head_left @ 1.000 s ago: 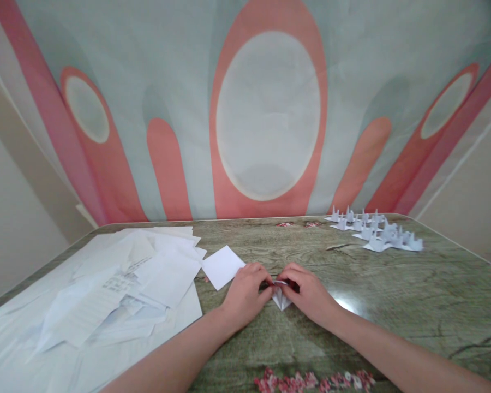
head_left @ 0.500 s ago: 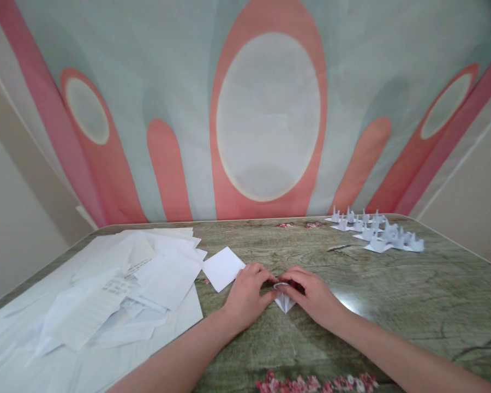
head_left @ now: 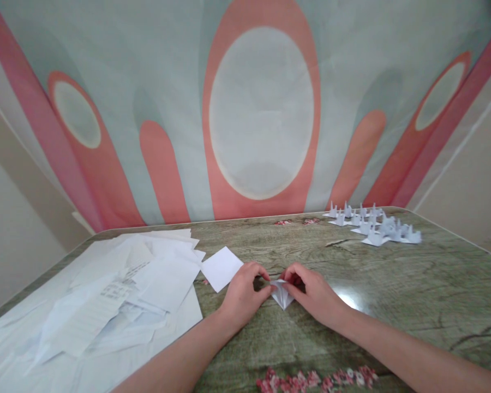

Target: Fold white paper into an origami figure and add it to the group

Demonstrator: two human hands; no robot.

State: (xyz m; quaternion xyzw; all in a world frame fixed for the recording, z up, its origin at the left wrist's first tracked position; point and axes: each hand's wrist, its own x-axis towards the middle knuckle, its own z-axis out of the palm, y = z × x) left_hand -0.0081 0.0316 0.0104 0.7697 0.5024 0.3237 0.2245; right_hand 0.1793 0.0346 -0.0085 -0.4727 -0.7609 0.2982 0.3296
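Observation:
A small folded piece of white paper [head_left: 282, 297] sits between my two hands just above or on the table, its point facing me and a crease down its middle. My left hand [head_left: 245, 289] pinches its left corner between thumb and fingers. On the other side, my right hand [head_left: 311, 289] grips the right corner, thumb in front and fingers curled behind. Just beyond my left hand lies a flat white paper square [head_left: 221, 268], turned like a diamond.
A spread pile of white sheets [head_left: 163, 278], some printed, covers the table's left side. Several folded paper cranes [head_left: 374, 236] stand grouped at the far right. The wood-patterned table [head_left: 393, 305] ends at a wall with a pink and grey-green backdrop [head_left: 265, 207].
The upper layer of the folded paper, raised and rounded before, now looks flatter and wider. My fingers have shifted slightly at its corners. The whole view has tilted a little.

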